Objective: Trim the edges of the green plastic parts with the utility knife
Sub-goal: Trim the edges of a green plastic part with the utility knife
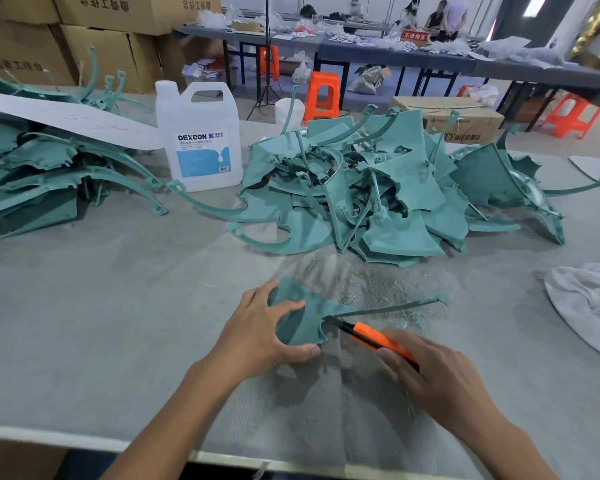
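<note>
I've left hand [253, 330] gripping a teal-green fin-shaped plastic part [302, 327], right hand [437, 372] clenching orange-black utility knife [371, 336] on its edge; big heap [406, 188] at 12 o'clock probably left.

A row of long dark tables [395, 55] on black legs runs across the room, littered with plastic bags and small white pieces. Orange stools [323, 95] stand on the grey floor [368, 103] beside them. Three people [444, 15] stand at the far side. Brown cardboard boxes [111, 46] are stacked at the back left, with a black tripod [266, 46] nearby.
</note>
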The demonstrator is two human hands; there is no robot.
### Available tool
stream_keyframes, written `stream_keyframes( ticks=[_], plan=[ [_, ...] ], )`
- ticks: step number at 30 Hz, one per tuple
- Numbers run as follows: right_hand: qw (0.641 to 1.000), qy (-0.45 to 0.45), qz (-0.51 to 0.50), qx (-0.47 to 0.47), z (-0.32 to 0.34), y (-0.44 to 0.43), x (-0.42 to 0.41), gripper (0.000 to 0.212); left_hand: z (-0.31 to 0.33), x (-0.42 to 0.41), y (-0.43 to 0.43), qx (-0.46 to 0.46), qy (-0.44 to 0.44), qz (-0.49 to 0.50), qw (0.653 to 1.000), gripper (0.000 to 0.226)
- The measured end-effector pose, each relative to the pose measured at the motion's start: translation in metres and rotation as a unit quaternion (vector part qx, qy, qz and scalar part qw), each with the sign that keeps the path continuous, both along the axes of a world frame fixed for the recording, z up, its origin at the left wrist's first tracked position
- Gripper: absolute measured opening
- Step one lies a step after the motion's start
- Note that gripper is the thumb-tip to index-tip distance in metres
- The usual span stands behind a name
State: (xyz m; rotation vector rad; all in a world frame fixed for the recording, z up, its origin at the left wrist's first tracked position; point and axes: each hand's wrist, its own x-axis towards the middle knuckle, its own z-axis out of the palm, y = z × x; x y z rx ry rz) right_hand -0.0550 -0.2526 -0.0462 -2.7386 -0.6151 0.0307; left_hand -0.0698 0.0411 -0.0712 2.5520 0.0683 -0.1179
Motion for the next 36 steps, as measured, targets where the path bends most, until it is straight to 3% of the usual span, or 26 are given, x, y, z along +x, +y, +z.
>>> stream_keyframes(
  ticks=[5, 10, 14, 24, 30, 36],
  plan=[
    [1.0, -0.013, -0.01, -0.021, -0.001, 0.007, -0.008, 0.05, -0.001, -0.004, -0.004, 0.006, -0.013, 0.008, 1.0, 0.104],
    [0.998, -0.052, -0.017, -0.034, 0.002, 0.022, -0.02, 0.031, 0.001, -0.008, -0.009, 0.014, -0.025, 0.017, 0.999, 0.103],
    [0.993, -0.067, -0.074, -0.066, 0.005, 0.025, -0.019, 0.035, 0.0, -0.01, -0.013, 0.022, -0.033, 0.025, 0.999, 0.102],
    [0.995, -0.063, -0.064, -0.052, -0.008, 0.029, -0.024, 0.033, 0.001, -0.015, -0.023, 0.027, -0.054, 0.059, 0.996, 0.098],
    [0.988, -0.12, -0.098, -0.009, -0.001, 0.026, -0.027, 0.015, 0.002, -0.032, -0.039, 0.147, -0.073, 0.082, 0.983, 0.112],
    [0.993, -0.067, -0.089, -0.029, -0.005, 0.015, -0.028, 0.03, 0.003, -0.02, -0.039, 0.16, -0.072, 0.001, 0.984, 0.097]
  ],
)
